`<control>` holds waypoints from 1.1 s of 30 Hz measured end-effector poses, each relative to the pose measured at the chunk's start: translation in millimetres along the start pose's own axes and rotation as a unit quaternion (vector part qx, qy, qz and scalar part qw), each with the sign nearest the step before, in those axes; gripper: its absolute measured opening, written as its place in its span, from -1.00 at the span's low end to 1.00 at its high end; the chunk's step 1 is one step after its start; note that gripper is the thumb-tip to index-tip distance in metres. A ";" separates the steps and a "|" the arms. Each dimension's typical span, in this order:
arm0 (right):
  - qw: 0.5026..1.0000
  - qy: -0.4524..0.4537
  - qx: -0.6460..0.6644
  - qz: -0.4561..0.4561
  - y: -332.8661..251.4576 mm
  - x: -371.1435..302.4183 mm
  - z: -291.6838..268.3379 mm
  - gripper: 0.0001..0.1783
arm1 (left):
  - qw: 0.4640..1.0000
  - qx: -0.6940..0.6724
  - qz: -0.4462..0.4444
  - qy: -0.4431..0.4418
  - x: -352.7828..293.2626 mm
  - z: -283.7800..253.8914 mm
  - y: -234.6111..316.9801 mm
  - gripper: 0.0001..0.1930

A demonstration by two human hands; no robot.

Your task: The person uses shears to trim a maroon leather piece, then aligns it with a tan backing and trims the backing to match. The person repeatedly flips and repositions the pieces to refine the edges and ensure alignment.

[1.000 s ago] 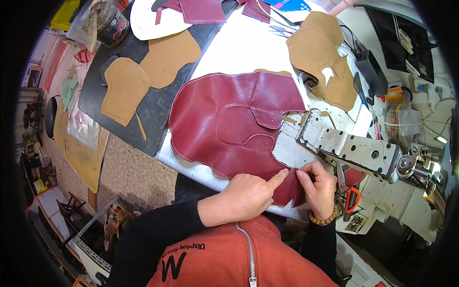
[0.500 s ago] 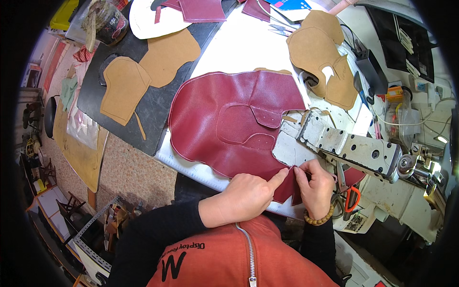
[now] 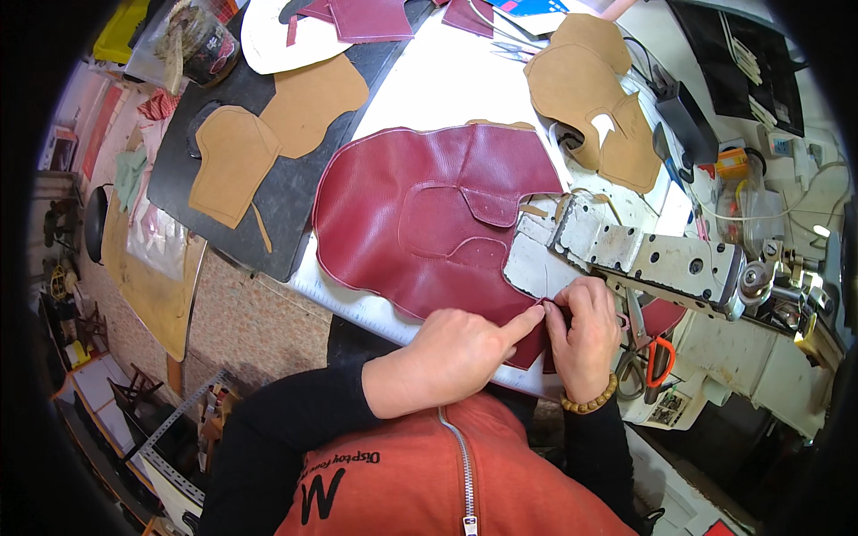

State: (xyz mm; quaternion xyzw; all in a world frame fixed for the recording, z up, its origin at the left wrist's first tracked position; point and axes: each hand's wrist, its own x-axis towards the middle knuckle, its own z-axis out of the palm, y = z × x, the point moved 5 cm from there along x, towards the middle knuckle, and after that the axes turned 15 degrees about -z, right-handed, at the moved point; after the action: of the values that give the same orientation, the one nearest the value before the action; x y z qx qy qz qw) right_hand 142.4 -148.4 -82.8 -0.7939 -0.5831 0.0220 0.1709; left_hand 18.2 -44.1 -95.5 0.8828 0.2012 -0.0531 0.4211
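A large maroon leather piece (image 3: 375, 214), stitched in pale thread along its edges and around two curved inner panels, lies across the white worktop. At its near right corner my right hand (image 3: 585, 335) pinches the edge between thumb and bent fingers. My left hand (image 3: 460, 353) is on the same corner, index finger stretched along the leather and the other fingers curled in. Its fingertip nearly meets my right thumb; its own thumb is hidden. A thin thread (image 3: 546, 275) rises near the fingertips. Just beyond my hands is the sewing machine arm (image 3: 652, 255).
Scissors with orange handles (image 3: 660, 362) lie right of my right hand. Tan cut pieces (image 3: 576, 80) are at the back right, and more tan pieces (image 3: 234, 165) rest on a black mat (image 3: 170, 192) at left. Maroon scraps (image 3: 371, 18) and a jar (image 3: 201, 49) stand farther back.
My right fingers have shifted slightly closer to my left fingertip at the leather edge. The near corner of the leather shows less below my hands. The whole view has shifted a little.
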 end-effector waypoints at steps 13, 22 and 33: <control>0.992 0.102 -0.066 -0.031 -1.6 -14.1 -5.3 -0.73 | 0.976 -0.011 0.208 0.066 30.4 -3.8 -8.2 -0.46; 0.991 0.012 0.016 -0.134 -62.0 -43.3 11.0 -0.57 | 0.978 -0.018 0.207 0.006 32.7 -4.3 -14.7 -0.36; 0.984 0.051 0.125 -0.118 -41.5 -34.5 8.7 -0.77 | 0.979 -0.013 0.201 -0.017 28.9 -7.4 -19.1 -0.32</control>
State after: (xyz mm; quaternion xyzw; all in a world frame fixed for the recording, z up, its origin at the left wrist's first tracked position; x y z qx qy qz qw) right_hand 91.3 -167.6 -84.3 -0.6923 -0.6556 0.0340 0.2995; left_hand 36.4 -18.6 -112.1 0.8985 0.0130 0.0199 0.4382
